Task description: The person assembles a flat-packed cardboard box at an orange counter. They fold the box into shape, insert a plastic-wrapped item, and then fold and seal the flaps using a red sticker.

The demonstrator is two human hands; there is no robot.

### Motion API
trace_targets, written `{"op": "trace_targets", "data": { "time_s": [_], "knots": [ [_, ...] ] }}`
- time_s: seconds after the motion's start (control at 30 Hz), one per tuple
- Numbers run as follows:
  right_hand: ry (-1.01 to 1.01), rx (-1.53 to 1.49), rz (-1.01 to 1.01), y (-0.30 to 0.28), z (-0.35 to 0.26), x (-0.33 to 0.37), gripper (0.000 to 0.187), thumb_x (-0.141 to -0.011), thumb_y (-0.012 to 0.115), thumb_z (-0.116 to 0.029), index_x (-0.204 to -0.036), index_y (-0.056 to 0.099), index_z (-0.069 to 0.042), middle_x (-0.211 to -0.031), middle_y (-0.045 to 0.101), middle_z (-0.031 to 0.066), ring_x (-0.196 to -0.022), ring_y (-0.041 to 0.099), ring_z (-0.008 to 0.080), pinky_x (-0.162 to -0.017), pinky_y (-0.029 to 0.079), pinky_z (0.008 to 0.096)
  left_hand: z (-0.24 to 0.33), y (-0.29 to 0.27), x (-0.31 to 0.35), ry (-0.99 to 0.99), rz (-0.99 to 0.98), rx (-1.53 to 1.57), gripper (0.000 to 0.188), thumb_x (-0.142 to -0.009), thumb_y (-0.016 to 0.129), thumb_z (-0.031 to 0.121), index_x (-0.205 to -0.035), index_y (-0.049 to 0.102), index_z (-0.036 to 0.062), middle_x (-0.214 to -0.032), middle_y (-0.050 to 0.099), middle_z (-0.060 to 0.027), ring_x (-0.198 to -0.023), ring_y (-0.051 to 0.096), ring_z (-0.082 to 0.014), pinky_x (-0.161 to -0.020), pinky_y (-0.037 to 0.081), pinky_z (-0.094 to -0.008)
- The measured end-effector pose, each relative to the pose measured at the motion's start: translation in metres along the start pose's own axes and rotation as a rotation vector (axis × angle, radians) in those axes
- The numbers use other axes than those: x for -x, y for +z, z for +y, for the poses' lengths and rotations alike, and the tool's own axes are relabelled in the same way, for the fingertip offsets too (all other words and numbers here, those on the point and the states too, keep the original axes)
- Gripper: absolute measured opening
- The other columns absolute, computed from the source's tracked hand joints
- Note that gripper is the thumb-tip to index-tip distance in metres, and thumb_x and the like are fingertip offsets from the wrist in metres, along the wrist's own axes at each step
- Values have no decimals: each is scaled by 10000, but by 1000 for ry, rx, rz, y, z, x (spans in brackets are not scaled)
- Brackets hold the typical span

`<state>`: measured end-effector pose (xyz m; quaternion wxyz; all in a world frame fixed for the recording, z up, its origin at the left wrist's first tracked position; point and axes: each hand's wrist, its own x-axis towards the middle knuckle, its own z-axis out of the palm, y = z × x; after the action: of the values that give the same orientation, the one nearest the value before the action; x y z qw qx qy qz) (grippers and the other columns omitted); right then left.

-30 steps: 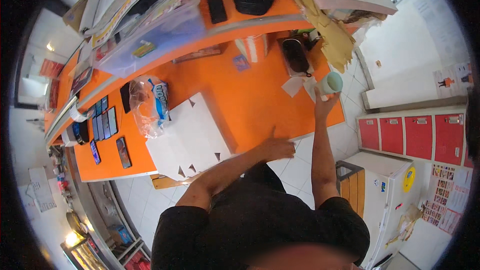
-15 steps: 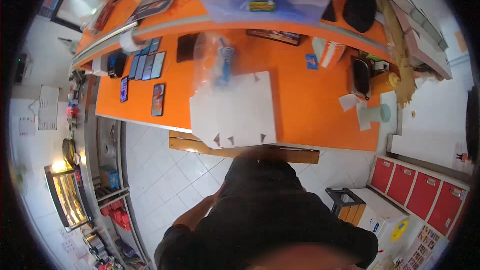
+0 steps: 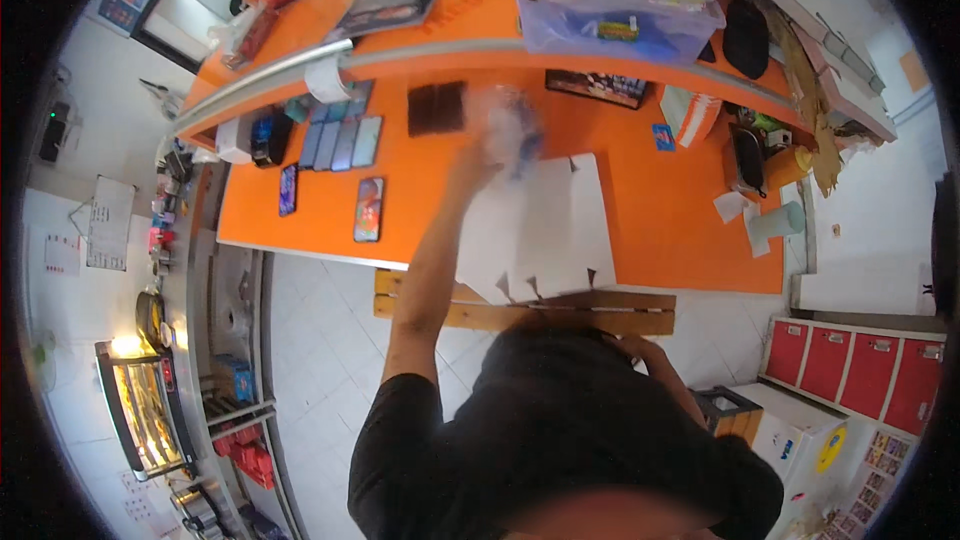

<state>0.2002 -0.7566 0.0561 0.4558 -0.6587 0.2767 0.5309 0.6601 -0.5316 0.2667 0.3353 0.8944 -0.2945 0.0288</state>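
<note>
My left hand (image 3: 478, 168) reaches over the orange table to a crumpled clear plastic bag (image 3: 515, 125) with something blue in it. The hand is smeared by motion, so I cannot make out its fingers or whether they grip the bag. Beneath the bag's near end lies a flat white cardboard piece (image 3: 535, 230) with small dark notches along its edges. It sticks out slightly past the table's front edge. My right hand (image 3: 636, 348) is close to my body, by the wooden bench, its fingers mostly hidden. Left of the cardboard, a phone (image 3: 368, 210) lies face up.
Several more phones (image 3: 340, 143) lie at the left, with a dark wallet-like square (image 3: 436, 109) beside them. A raised orange shelf (image 3: 450, 58) spans the back, carrying a clear plastic bin (image 3: 620, 28). A pale green cup (image 3: 788, 218) is at the right. A wooden bench (image 3: 640, 316) runs along the front.
My left arm has come up from my side and stretched forward to the plastic bag. My right hand has come into view beside my body. The whole view has shifted.
</note>
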Motion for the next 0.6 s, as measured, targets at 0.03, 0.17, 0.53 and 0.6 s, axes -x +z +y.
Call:
{"op": "trace_targets", "data": {
  "time_s": [0.03,0.17,0.53,0.6],
  "knots": [
    [-53,39,-70,0,43,-27,911,-807,532,-756,-1344,515,-20,-1298,552,252,-1141,594,391,-840,564,512,18,-11,-11,77,-50,61,572,-759,768,278,-1212,575,-12,-1129,639,-272,-1082,607,-410,-908,489,-492],
    [-515,-245,267,72,127,-22,663,-885,646,-464,-1370,485,-42,-1281,585,165,-897,665,279,-766,546,400,82,-161,-30,216,-103,-41,237,-796,687,180,-980,692,30,-930,700,-207,-872,689,-327,-770,526,-403],
    [-71,-838,533,157,119,-37,479,-923,631,-287,-1335,536,-63,-1118,666,149,-818,665,227,-685,535,363,78,-294,-311,646,471,-232,444,-869,659,390,-1173,646,66,-956,700,-199,-915,694,-290,-809,520,-400],
    [-233,-756,629,162,118,-53,459,-925,627,-271,-1328,546,-66,-1093,677,146,-805,664,223,-674,533,360,34,-257,-336,578,425,-173,612,-834,665,486,-1290,557,91,-1055,648,-265,-989,656,-345,-872,494,-434]
  ]
}}
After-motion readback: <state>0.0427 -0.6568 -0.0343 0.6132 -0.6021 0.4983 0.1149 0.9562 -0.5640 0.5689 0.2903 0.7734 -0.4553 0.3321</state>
